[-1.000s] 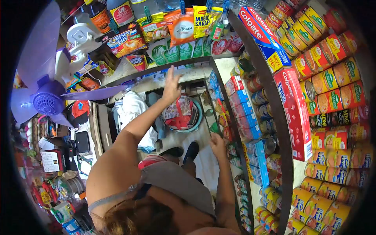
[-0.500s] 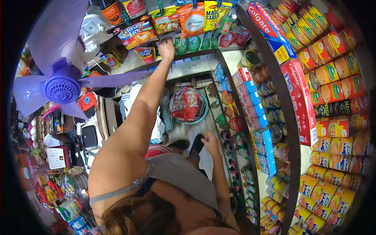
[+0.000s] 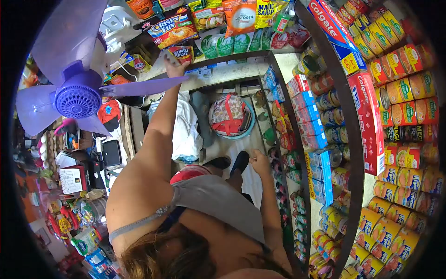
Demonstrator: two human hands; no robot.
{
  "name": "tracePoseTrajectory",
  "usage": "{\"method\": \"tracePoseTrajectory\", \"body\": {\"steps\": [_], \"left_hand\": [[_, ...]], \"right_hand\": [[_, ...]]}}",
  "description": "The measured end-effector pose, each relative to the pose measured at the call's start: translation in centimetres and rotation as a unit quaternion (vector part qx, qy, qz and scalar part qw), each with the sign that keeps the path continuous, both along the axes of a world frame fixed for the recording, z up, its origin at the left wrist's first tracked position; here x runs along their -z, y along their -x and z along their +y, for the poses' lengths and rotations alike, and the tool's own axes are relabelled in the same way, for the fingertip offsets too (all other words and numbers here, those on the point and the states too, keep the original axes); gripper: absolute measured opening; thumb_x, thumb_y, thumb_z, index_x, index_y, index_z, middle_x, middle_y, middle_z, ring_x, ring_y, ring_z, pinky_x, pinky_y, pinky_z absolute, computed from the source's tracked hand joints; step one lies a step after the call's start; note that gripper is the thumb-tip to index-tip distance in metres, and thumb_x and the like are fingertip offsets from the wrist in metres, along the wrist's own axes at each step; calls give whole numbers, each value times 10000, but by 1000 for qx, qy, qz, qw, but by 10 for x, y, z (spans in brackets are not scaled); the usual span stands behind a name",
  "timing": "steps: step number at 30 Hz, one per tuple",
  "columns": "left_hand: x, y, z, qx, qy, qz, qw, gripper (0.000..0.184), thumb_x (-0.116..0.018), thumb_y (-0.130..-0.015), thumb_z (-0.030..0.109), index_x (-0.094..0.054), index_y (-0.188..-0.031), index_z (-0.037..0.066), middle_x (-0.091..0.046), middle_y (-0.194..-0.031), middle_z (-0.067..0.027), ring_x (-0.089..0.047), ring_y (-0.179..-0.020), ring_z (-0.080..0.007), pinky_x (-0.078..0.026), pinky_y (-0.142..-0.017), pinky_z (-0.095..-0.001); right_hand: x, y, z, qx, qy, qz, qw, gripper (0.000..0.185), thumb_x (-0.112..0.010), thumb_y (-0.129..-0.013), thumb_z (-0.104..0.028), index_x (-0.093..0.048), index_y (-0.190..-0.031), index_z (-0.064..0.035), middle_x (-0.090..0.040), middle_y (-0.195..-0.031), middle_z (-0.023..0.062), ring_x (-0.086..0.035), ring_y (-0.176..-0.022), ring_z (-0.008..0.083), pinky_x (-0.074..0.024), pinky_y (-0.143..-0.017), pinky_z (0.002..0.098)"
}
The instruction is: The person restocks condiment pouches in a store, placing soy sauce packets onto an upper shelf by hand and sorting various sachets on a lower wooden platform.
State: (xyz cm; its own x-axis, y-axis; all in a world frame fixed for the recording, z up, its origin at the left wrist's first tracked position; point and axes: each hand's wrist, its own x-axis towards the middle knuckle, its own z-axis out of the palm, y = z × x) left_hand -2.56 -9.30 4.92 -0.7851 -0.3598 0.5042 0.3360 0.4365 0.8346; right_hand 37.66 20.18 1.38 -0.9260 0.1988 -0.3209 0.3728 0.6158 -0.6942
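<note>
My left hand [image 3: 174,69] is stretched out at the shelf edge with its fingers apart and holds nothing that I can see. Just above it lies the red Datu Puti pack [image 3: 181,54]; whether my fingertips touch it I cannot tell. Over that pack hangs a Crispy Fry pack [image 3: 171,32]. Green-printed pouches [image 3: 225,45] stand in a row to the right of the hand. Low beside my body, my right hand [image 3: 260,163] has its fingers curled in, with no object showing in it.
A purple fan [image 3: 76,101] is close at the left, one blade reaching toward my left forearm. Shelves of cans [image 3: 403,116] and Colgate boxes [image 3: 367,123] line the right. On the floor ahead, a patterned bag [image 3: 227,114] sits in a blue basin [image 3: 252,122].
My left hand has moved left and slightly down, away from the green-printed pouches, and its fingers have opened. My right hand stays low by my side. The view has shifted slightly.
</note>
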Motion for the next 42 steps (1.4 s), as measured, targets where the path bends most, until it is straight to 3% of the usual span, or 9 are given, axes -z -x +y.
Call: {"method": "tracePoseTrajectory", "body": {"steps": [12, 16, 20, 22, 24, 27, 31, 36, 42], "left_hand": [[-18, 18, 2, 30, 264, -184, 946, 598, -722, -659, 503, -676, -971, -5, -676, -927, -162, -654, -826, -280, -498, -749, -386], [70, 99, -34, 187, 103, -54, 975, 604, -652, -698, 575, -678, -950, 27, -673, -850, -147, -635, -775, -324, -481, -662, -438], [41, 73, -20, -12, 456, -55, 888, 559, -571, -746, 619, -662, -780, 69, -632, -713, -137, -577, -549, -294, -445, -482, -423], [53, 48, 15, -271, 403, -167, 858, 552, -689, -666, 551, -600, -793, 21, -621, -802, -143, -577, -581, -316, -509, -579, -424], [27, -27, 44, -35, 301, -27, 953, 781, -756, -651, 418, -439, -1168, -74, -519, -1126, -260, -525, -1007, -415, -428, -864, -494], [42, -120, 104, 133, 334, 92, 929, 757, -721, -706, 334, -386, -1253, -67, -473, -1202, -253, -444, -1119, -412, -351, -966, -480], [64, -264, 179, 454, 302, 46, 837, 691, -681, -751, 184, -341, -1302, -55, -394, -1290, -253, -370, -1198, -393, -260, -1045, -437], [10, -433, 246, 816, 182, -61, 545, 702, -587, -711, -47, -313, -1353, 26, -337, -1371, -189, -312, -1281, -319, -222, -1059, -400], [-26, -496, 309, 909, 280, 100, 291, 593, -559, -721, -58, -403, -1287, 30, -292, -1383, -232, -329, -1263, -375, -281, -1033, -415]], "right_hand": [[-9, -38, -33, 15, -17, -30, 999, 411, -634, -703, -82, -556, -1105, -45, -618, -1010, 186, -586, -967, 339, -468, -814, 421], [2, -63, -33, 73, -16, -11, 997, 379, -590, -691, -69, -558, -1068, -47, -616, -989, 199, -581, -960, 360, -460, -807, 441], [-24, -105, -21, 127, -25, -42, 991, 422, -612, -704, -102, -556, -1120, -53, -617, -1015, 187, -572, -996, 346, -456, -841, 425], [-25, -132, -15, 158, -22, -64, 985, 430, -618, -706, -102, -552, -1128, -56, -617, -1015, 188, -576, -988, 343, -457, -836, 425], [-25, -166, -15, 199, -15, -85, 976, 432, -623, -710, -106, -549, -1133, -61, -615, -1016, 189, -578, -981, 342, -460, -828, 429], [-31, -216, -8, 257, -17, -113, 960, 421, -624, -719, -113, -548, -1131, -70, -609, -1017, 190, -580, -973, 347, -462, -813, 443], [-31, -287, -17, 351, -31, -125, 927, 407, -623, -728, -109, -547, -1127, -76, -604, -996, 190, -581, -963, 353, -465, -798, 456], [-16, -377, -56, 493, -56, -160, 854, 296, -587, -733, -81, -558, -1028, -69, -613, -958, 179, -595, -942, 338, -490, -749, 453], [-26, -424, -140, 649, 17, -211, 731, 406, -620, -741, -137, -540, -1134, -79, -611, -1025, 188, -583, -981, 334, -479, -817, 419]]}}
